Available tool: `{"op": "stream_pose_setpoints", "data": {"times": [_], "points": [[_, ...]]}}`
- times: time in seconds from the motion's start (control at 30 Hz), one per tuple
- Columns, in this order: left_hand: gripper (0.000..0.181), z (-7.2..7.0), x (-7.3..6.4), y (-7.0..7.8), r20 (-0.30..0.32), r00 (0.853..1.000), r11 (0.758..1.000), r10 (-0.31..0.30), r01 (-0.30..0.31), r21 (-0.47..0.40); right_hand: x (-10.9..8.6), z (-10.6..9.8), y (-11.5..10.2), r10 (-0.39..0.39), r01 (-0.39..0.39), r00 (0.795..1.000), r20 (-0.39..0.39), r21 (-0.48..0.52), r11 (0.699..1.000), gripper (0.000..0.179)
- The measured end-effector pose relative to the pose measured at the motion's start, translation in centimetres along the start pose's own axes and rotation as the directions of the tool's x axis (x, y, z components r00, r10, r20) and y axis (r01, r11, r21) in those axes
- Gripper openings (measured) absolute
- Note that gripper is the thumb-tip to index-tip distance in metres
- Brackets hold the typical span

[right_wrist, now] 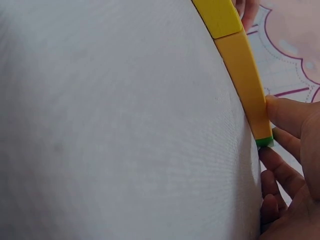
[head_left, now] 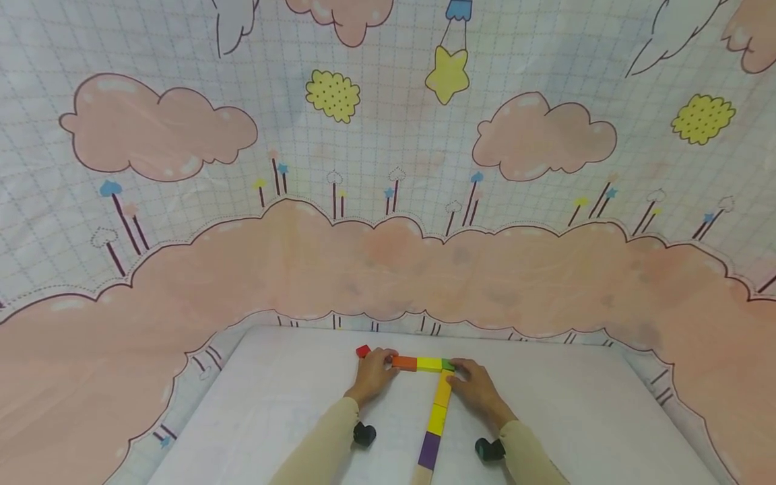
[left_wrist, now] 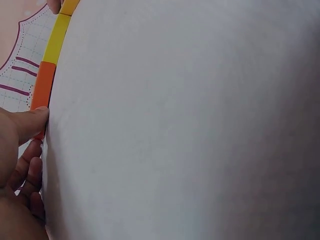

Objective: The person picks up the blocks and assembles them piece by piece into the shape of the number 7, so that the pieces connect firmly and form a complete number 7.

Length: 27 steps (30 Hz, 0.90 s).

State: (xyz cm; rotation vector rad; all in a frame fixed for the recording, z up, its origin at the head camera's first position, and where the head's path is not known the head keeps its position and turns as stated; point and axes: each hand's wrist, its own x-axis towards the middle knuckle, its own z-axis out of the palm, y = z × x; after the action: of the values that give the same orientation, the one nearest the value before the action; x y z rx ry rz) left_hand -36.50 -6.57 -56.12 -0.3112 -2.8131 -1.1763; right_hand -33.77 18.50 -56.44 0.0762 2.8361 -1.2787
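Observation:
On the white table, wooden blocks form a row with a line running from its right end toward me. My left hand [head_left: 372,374] pinches the left end of the orange block [head_left: 404,364], thumb on it and fingertips at its end. A yellow block [head_left: 429,364] follows, then a green block [head_left: 447,364] at the corner. My right hand [head_left: 479,387] has fingertips at the green block's end and its thumb against the side of an amber block [right_wrist: 245,75]. Below the amber block come another yellow block [head_left: 437,419], a purple block [head_left: 429,450] and a beige block [head_left: 422,475].
A small red block [head_left: 362,351] lies apart, just beyond my left hand. The white tabletop [head_left: 576,404] ends at a patterned cloth [head_left: 364,269] with clouds and stars. Dark rounded devices [head_left: 364,434] sit at both wrists.

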Motion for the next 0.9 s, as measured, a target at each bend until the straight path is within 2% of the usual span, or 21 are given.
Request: {"op": "stream_pose_setpoints", "data": {"times": [0.33, 0.67, 0.9], "points": [[0.032, -0.19, -0.08, 0.32, 0.002, 1.000, 1.000, -0.012, 0.013, -0.004, 0.24, 0.07, 0.15, 0.000, 0.000, 1.000, 0.002, -0.011, 1.000, 0.042], [0.033, 0.22, 0.07, 0.33, -0.010, 0.999, 0.998, -0.038, 0.039, 0.053, 0.23, 0.13, 0.21, -0.007, 0.007, 1.000, -0.002, 0.004, 1.000, 0.041], [0.033, 0.36, 0.03, 0.54, -0.015, 0.999, 0.997, -0.051, 0.052, 0.058, 0.05, -0.07, 0.10, -0.022, 0.022, 1.000, 0.006, -0.010, 1.000, 0.041]]}}
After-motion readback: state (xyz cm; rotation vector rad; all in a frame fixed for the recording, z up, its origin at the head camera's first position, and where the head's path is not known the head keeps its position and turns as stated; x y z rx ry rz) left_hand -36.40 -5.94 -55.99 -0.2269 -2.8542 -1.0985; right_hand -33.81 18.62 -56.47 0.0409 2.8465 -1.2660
